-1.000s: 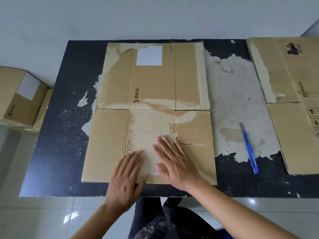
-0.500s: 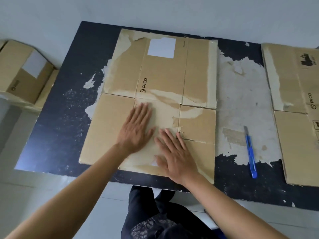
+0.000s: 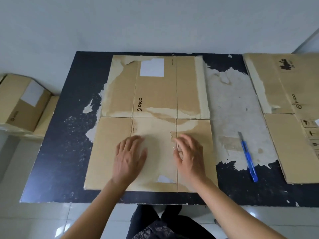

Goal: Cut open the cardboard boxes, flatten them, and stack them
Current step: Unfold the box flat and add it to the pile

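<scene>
A flattened brown cardboard box [image 3: 155, 94] with a white label and "PICO" print lies spread over the middle of the dark table [image 3: 57, 152]. My left hand [image 3: 129, 157] rests palm down on the box's near middle panel, fingers straight. My right hand [image 3: 189, 152] lies just right of it over the crease, its fingers slightly bent and blurred, touching the cardboard. A blue utility knife [image 3: 248, 157] lies on the table to the right of the box, away from both hands.
Another flattened box [image 3: 290, 100] lies at the table's right end. Two unopened cardboard boxes [image 3: 22, 102] sit on the floor to the left. The table top is worn, with white peeled patches. My legs show below the near edge.
My left hand has slid back towards me on the middle panel. My right hand has moved right onto the crease, its fingers now slightly bent. The box stays flat.
</scene>
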